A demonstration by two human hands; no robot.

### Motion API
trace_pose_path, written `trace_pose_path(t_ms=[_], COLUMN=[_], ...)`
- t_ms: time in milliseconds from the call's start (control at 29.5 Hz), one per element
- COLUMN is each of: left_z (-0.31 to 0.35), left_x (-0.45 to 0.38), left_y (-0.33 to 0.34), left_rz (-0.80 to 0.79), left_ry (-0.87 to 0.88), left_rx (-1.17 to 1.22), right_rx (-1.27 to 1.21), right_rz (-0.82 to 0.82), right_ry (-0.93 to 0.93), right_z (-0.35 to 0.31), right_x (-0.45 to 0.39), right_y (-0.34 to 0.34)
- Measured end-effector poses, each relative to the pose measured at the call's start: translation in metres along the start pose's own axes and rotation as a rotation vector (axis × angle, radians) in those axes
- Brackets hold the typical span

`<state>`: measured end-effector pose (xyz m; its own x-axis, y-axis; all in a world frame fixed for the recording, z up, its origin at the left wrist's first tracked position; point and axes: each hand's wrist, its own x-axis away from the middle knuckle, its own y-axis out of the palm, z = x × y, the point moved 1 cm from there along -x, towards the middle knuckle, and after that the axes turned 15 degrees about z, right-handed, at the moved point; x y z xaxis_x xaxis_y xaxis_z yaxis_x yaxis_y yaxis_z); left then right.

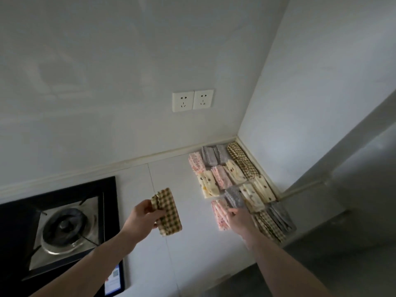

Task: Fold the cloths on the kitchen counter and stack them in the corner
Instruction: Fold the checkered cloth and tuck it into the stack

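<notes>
L grip [144,215] pinches checked cloth [169,212] (folded); R grip [239,218] flat on pink cloth [220,215].

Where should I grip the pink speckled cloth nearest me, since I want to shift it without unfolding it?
Pinch the pink speckled cloth across its narrow width near the middle, coming from above. It lies flat as a long folded strip, so squeezing both long edges keeps the layers together. The right hand already rests there.

Premises identified as a domestic kitchen: a black glass gas hob [64,228] with a round steel burner [64,229] is set into the white tiled counter [171,243] at near left, and a white double wall socket [192,100] is mounted on the far wall.
</notes>
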<state>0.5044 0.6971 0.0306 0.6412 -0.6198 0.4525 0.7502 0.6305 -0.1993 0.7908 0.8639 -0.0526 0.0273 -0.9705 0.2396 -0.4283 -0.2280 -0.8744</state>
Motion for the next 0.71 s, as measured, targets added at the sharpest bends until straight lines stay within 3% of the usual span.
trace_pose_path(t_ms=[271,509,611,713], left_z=[0.002,0.026,0.040,0.053], left_x=[-0.047,-0.098,-0.124,-0.149], left_y=[0.030,0.070,0.090,0.108], left_rz=[-0.060,-0.041,-0.022,-0.004], left_ry=[-0.019,-0.044,-0.042,-0.036], left_rx=[-0.144,-0.085,-0.078,-0.089], right_rx=[-0.028,-0.027,-0.155,-0.456], right_rz=[0.137,-0.143,-0.152,-0.122], right_ry=[0.118,0.102,0.078,0.160], right_z=[0.009,0.009,-0.011,-0.034], right_x=[-0.022,-0.041,-0.059,-0.079], right_y=[0.023,0.026,0.008,-0.015])
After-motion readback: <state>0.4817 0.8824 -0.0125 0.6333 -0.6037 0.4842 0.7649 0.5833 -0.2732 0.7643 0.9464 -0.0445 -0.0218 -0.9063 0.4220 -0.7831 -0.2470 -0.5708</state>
